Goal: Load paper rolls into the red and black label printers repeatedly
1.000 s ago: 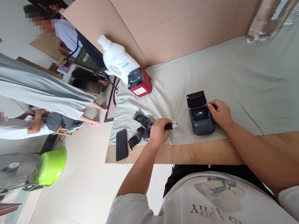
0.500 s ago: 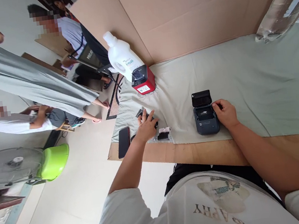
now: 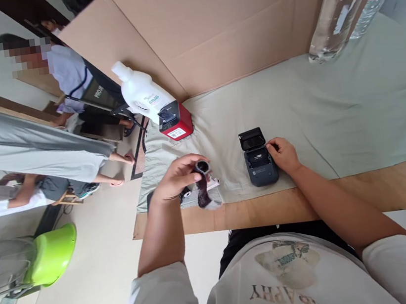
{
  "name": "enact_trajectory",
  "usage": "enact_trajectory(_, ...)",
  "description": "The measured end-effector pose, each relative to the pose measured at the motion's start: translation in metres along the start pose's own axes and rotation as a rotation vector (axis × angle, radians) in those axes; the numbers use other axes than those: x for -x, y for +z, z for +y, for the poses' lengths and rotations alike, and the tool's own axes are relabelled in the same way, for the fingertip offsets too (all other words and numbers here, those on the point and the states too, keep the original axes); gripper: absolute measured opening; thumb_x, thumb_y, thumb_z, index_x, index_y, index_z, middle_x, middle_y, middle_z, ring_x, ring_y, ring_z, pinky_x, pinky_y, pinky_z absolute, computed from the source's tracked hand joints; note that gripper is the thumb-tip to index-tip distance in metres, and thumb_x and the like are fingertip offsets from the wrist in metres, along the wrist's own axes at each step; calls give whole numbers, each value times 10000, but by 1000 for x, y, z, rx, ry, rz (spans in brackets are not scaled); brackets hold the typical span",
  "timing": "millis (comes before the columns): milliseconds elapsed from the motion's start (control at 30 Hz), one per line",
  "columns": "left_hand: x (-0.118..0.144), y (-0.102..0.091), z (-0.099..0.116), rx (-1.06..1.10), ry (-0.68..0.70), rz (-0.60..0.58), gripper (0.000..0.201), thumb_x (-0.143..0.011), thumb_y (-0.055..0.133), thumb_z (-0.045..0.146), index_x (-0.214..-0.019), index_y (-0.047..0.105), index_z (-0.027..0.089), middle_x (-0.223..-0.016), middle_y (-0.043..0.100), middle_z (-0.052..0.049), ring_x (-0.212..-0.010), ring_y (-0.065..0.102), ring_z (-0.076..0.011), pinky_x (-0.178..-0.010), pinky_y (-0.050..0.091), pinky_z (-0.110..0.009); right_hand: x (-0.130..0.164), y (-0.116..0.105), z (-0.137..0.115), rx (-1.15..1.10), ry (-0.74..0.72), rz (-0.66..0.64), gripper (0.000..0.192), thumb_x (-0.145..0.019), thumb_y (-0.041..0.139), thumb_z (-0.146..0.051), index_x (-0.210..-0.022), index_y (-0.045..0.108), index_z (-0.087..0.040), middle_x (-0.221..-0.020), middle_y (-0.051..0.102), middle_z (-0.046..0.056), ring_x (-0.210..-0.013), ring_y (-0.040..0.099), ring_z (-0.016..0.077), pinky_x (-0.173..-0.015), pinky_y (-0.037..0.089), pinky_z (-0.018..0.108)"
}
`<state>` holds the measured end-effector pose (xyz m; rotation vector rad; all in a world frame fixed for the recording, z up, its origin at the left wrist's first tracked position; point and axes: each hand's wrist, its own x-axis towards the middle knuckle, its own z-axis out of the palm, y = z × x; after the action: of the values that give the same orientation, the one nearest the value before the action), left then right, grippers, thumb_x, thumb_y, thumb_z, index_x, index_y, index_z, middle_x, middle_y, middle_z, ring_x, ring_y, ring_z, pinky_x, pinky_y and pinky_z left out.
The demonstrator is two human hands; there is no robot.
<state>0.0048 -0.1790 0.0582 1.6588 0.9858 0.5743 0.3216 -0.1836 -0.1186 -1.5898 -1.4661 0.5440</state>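
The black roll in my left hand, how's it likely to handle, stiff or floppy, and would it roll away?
The black roll looks round, so it would probably roll if set down on its side. Its loose black tail hangs limp, likely floppy film. The left hand lifts it by fingertips, suggesting it's light.

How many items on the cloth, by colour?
Dark/black: 2, the small printer under the right hand, and the roll in the left hand
Red: 1, the red device
White: 1, the bottle
Pink: 1, the pink piece, partly hidden
Total: 5
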Motion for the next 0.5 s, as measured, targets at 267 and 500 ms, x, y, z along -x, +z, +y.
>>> enact_trajectory(267, -97, 126, -21, -604, 130, -89, 270, -819, 687, 296, -1064, 621, 202, -1096, 693, -81, -1104, 616, -271, -1053, 416, -483, -1, 0, 2, -14, -27, 12, 231, -867, 466, -402, -773, 614, -253, -843, 709, 73, -875, 608, 258, -822, 482, 418)
enact_trajectory(500, -108, 136, -31, -851, 68, -76, 222, -832, 697, 277, -1039, 652, 209, -1026, 713, -80, -1113, 559, -316, -1010, 361, -503, -1, -2, -1, -24, -12, -12, 204, -864, 482, -374, -791, 624, -246, -874, 710, 84, -895, 610, 261, -834, 484, 421)
